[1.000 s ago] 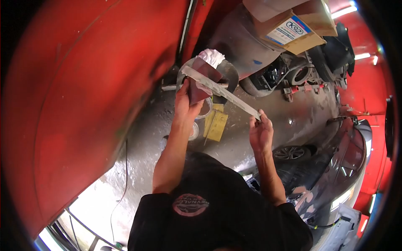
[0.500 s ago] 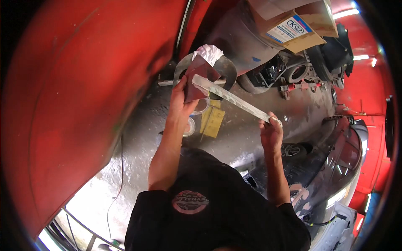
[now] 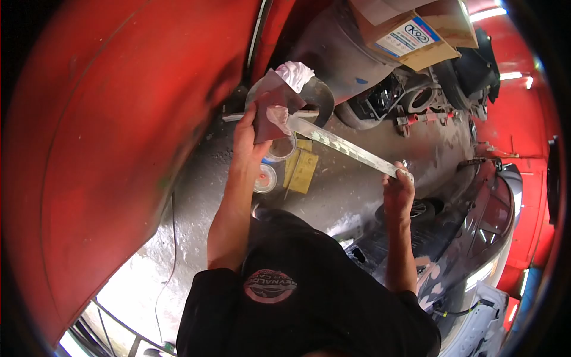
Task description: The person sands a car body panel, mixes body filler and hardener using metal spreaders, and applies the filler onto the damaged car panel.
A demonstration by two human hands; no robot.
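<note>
My left hand [image 3: 247,135] holds up a maroon sheet [image 3: 267,128] that looks like sandpaper, its fingers closed on the near-left edge. A pale dab of paste [image 3: 278,116] sits on the sheet's face. In my right hand [image 3: 399,189] is the lower end of a long flat stirring stick [image 3: 345,148], smeared whitish along its length. The stick slants up to the left, its far tip close to the paste; whether it touches the sheet I cannot tell. Below the sheet stand a round can [image 3: 284,146] and a smaller round container [image 3: 265,178].
A large red painted panel [image 3: 119,119] fills the left side. Behind the sheet lies a white crumpled cloth [image 3: 295,75]. A yellow flat piece [image 3: 302,169] is near the can. Cardboard boxes [image 3: 416,40], car parts [image 3: 380,101] and a dark car [image 3: 476,208] stand to the right.
The stirring stick has drawn away down and to the right with my right hand, leaving the paste showing on the sheet. My left hand has shifted slightly left.
</note>
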